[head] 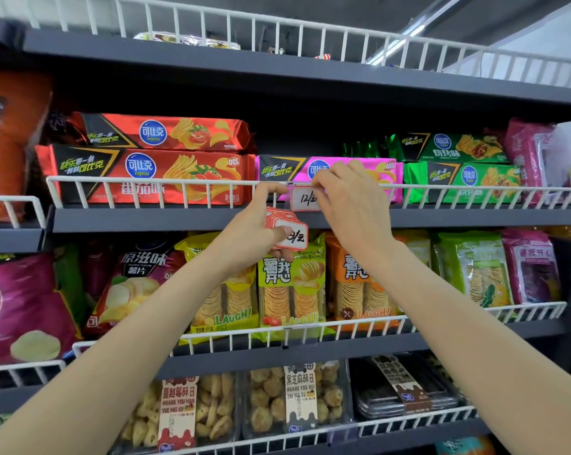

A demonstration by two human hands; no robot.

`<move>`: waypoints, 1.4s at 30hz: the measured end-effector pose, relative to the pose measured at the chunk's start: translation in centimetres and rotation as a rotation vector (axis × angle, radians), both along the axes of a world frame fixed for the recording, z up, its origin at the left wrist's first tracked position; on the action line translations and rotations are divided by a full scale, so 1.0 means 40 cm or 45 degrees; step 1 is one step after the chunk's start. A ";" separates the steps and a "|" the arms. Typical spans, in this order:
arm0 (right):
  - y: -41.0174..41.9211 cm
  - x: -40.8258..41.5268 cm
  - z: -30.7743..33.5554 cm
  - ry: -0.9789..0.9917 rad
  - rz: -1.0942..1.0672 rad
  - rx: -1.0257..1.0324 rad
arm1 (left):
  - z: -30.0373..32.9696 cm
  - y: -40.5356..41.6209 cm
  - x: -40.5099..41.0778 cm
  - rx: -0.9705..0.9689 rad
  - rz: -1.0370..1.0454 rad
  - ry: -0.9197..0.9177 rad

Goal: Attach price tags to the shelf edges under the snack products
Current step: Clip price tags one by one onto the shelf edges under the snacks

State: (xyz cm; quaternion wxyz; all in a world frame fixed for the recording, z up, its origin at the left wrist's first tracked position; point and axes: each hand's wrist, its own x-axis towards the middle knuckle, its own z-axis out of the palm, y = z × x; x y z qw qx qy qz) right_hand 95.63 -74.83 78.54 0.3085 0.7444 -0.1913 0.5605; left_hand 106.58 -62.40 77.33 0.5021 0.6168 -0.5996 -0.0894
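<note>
Three stocked shelves point(166, 218) rise behind white wire rails point(166, 182). On the upper one lie two red packs point(146, 174), one pink pack point(277, 170) and two green packs point(455, 178). The right hand point(350, 205) pinches a price tag point(305, 199) (reading 12) at the rail under the pink pack; the left hand point(254, 231) grips a stack of tags point(289, 229) just below.

We see a grey shelf point(166, 219) with a white rail point(152, 179); red point(146, 174), pink point(277, 172) and green packs point(465, 182) lie on it.
</note>
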 end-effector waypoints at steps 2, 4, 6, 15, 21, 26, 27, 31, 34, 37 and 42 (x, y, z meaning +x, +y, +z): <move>-0.005 0.002 -0.006 0.001 0.002 0.009 | 0.002 0.001 -0.001 -0.002 -0.005 0.029; -0.009 0.005 -0.017 -0.003 0.041 0.042 | 0.003 0.002 -0.004 -0.004 -0.007 0.034; -0.009 0.005 -0.028 -0.036 0.134 0.113 | 0.002 0.003 -0.005 -0.008 0.000 0.022; 0.014 0.011 -0.046 -0.174 0.231 0.267 | 0.008 0.002 -0.004 -0.023 0.032 -0.005; 0.024 -0.001 -0.071 -0.137 0.194 0.260 | -0.004 0.005 -0.029 -0.096 0.062 -0.028; 0.035 -0.020 -0.105 -0.019 0.274 0.512 | -0.038 -0.005 -0.047 -0.195 0.137 -0.027; 0.036 -0.028 -0.114 0.000 0.327 0.568 | -0.047 -0.008 -0.051 -0.208 0.131 0.013; 0.046 -0.056 -0.147 0.032 0.561 0.833 | -0.083 -0.021 -0.068 -0.174 0.140 0.090; 0.057 -0.081 -0.170 0.018 0.710 1.063 | -0.117 -0.032 -0.076 -0.149 0.147 0.052; 0.058 -0.098 -0.199 -0.003 0.898 1.281 | -0.152 -0.034 -0.084 -0.114 0.138 0.068; 0.030 -0.098 -0.257 0.030 0.975 1.394 | -0.212 -0.027 -0.087 -0.038 0.080 0.127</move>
